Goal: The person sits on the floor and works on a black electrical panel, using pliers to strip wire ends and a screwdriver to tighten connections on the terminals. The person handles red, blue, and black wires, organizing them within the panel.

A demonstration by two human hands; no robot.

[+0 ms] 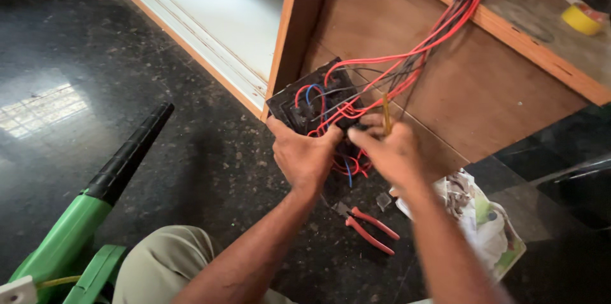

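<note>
1. At the far left, a green plastic blower with a long black ribbed nozzle point(124, 163) lies on the dark speckled stone floor point(210, 151), well apart from the work
2. The left hand point(304, 154) is closed around the lower edge of a black square switch plate with red, blue and black wires on its back point(313, 102), thumb up against it, holding it tilted just in front of the brown plywood cabinet panel point(458, 81)
3. A bundle of red and black wires point(439, 30) runs from the plate up and right over the wooden ledge
4. The right hand point(391, 151) is pinched shut on a thin yellow-handled screwdriver point(386, 113), which stands roughly upright at the plate's right side; its tip is hidden among the wires
5. As a judgement, the step goes best if the left hand keeps the plate steady, the driver sits square on the terminal screw, and loose strands stay clear of neighbouring terminals
6. Red-handled pliers point(370, 228) lie on the floor below the hands, near a crumpled white and green paper wrapper point(487, 221)
7. At the far right, a yellow tape roll point(580, 19) rests on the ledge
</note>
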